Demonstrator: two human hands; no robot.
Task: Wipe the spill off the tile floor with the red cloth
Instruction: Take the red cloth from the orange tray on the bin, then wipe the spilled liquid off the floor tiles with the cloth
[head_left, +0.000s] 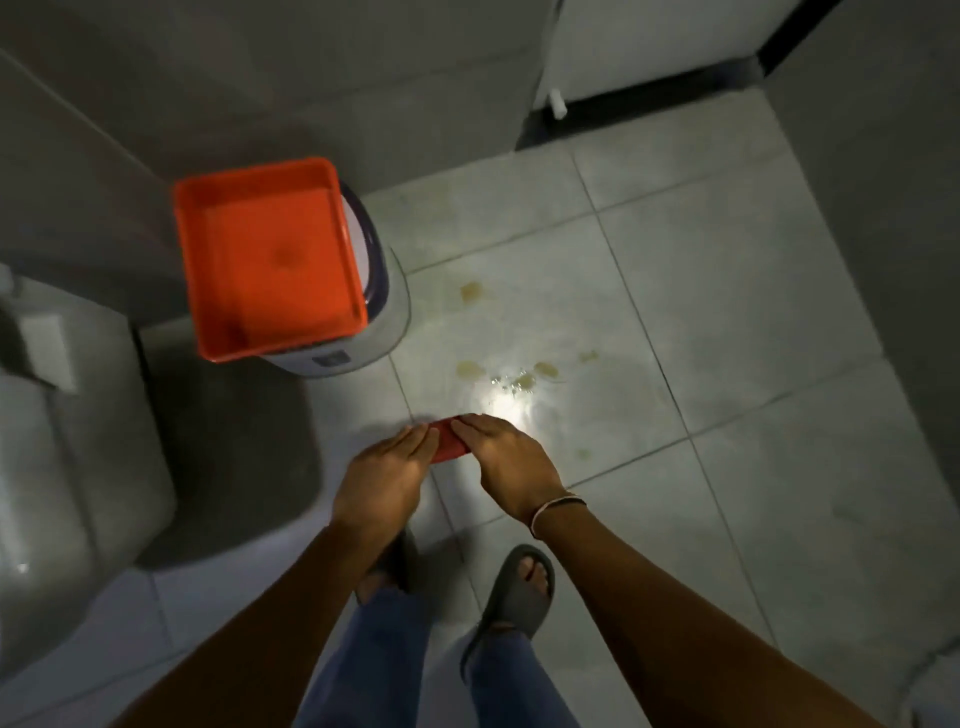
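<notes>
A small red cloth (448, 441) shows between my two hands, held in front of me above the tile floor (727, 312). My left hand (387, 475) covers its left side and my right hand (506, 457) grips its right side; most of the cloth is hidden under my fingers. Beyond the hands lies the spill (519, 376): several yellowish puddles and wet drops spread over the pale tiles, with a bright light glare on the wet patch. One puddle (471, 292) sits farther away.
An orange square tub (270, 260) with water rests on a white round bucket (374, 322) to the left of the spill. A toilet (62, 467) stands at the left. Walls and a white door (649, 47) close the far side. My sandalled feet (522, 582) stand below.
</notes>
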